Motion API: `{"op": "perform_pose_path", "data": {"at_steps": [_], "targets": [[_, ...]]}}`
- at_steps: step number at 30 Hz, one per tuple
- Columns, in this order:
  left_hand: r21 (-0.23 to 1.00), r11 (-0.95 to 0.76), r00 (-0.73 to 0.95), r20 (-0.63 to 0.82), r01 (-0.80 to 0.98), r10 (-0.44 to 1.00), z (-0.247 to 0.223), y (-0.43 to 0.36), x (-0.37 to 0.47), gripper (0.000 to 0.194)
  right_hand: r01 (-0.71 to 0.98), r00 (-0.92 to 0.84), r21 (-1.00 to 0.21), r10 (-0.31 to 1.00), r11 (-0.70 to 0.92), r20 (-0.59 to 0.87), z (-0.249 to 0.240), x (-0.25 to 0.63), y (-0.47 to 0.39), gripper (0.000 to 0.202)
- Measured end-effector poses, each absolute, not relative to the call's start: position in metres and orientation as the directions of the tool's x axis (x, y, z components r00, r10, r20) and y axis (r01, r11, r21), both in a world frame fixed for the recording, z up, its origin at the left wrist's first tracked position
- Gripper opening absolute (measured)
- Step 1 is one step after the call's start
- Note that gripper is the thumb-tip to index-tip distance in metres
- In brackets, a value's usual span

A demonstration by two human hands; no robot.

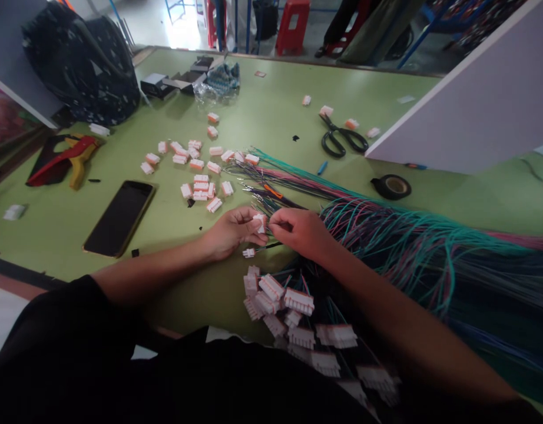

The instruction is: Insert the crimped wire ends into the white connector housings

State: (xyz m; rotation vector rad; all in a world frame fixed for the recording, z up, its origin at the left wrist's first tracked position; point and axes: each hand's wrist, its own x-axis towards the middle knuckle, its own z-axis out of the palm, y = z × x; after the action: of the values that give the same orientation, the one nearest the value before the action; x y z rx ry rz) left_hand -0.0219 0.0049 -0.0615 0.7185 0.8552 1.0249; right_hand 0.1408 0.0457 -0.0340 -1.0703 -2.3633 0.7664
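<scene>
My left hand (236, 231) pinches a small white connector housing (260, 223) between thumb and fingers. Right beside it, my right hand (300, 228) is closed with thumb and forefinger together, facing the housing; what sits in that pinch is too small to make out. Just below the hands lies a small white connector (249, 252) on a dark wire. Loose wire ends with metal tips (254, 191) fan out behind my fingers. Nearer my body is a pile of wired white connectors (298, 301), and a thick bundle of teal, pink and dark wires (386, 229) runs off to the right.
Loose white-and-orange housings (201, 186) are scattered ahead on the green table (271, 112). A phone (119, 219) and red-yellow pliers (72, 156) lie left. Black scissors (342, 138) and black tape (391, 186) are right, by a white panel (466, 100). A backpack (83, 70) stands back left.
</scene>
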Motion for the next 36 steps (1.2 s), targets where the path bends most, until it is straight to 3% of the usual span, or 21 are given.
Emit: {"op": "perform_pose_path", "data": {"at_steps": [3, 7, 9, 12, 17, 21, 26, 30, 34, 36], "targets": [[0.859, 0.348, 0.253, -0.266, -0.375, 0.930, -0.059, 0.004, -0.021, 0.035, 0.543, -0.609, -0.637, 0.779, 0.547, 0.150, -0.033, 0.140, 0.044, 0.017], [0.882, 0.347, 0.297, -0.255, -0.319, 0.920, -0.053, 0.002, -0.021, 0.035, 0.495, -0.679, -0.731, 0.734, 0.471, 0.013, -0.020, 0.152, 0.059, 0.022], [0.888, 0.341, 0.334, -0.234, -0.309, 0.913, -0.051, 0.001, -0.021, 0.036, 0.549, -0.615, -0.700, 0.788, 0.457, 0.032, -0.016, 0.162, 0.073, 0.023], [0.901, 0.331, 0.400, -0.204, -0.280, 0.894, -0.048, -0.001, -0.023, 0.035, 0.746, -0.454, -0.498, 0.885, 0.442, 0.107, -0.019, 0.173, 0.088, 0.017], [0.910, 0.331, 0.443, -0.197, -0.248, 0.875, -0.046, -0.003, -0.024, 0.033, 0.860, -0.503, -0.097, 0.864, 0.502, 0.012, -0.030, 0.162, 0.084, 0.020], [0.906, 0.339, 0.430, -0.207, -0.256, 0.879, -0.046, -0.003, -0.023, 0.033, 0.872, -0.490, 0.016, 0.872, 0.489, 0.013, -0.029, 0.153, 0.077, 0.021], [0.883, 0.342, 0.403, -0.199, -0.322, 0.893, -0.051, 0.000, -0.023, 0.033, 0.889, -0.427, -0.122, 0.895, 0.442, 0.131, -0.031, 0.163, 0.083, 0.016], [0.858, 0.364, 0.403, -0.208, -0.363, 0.891, -0.055, 0.003, -0.025, 0.030, 0.861, -0.299, -0.377, 0.939, 0.341, 0.168, -0.031, 0.172, 0.090, 0.008], [0.845, 0.380, 0.425, -0.207, -0.377, 0.881, -0.057, 0.005, -0.027, 0.028, 0.576, -0.360, -0.736, 0.919, 0.355, 0.162, -0.021, 0.165, 0.078, 0.014], [0.834, 0.393, 0.433, -0.211, -0.388, 0.876, -0.058, 0.006, -0.027, 0.029, 0.441, -0.441, -0.799, 0.874, 0.410, 0.205, -0.013, 0.157, 0.065, 0.016]]}}
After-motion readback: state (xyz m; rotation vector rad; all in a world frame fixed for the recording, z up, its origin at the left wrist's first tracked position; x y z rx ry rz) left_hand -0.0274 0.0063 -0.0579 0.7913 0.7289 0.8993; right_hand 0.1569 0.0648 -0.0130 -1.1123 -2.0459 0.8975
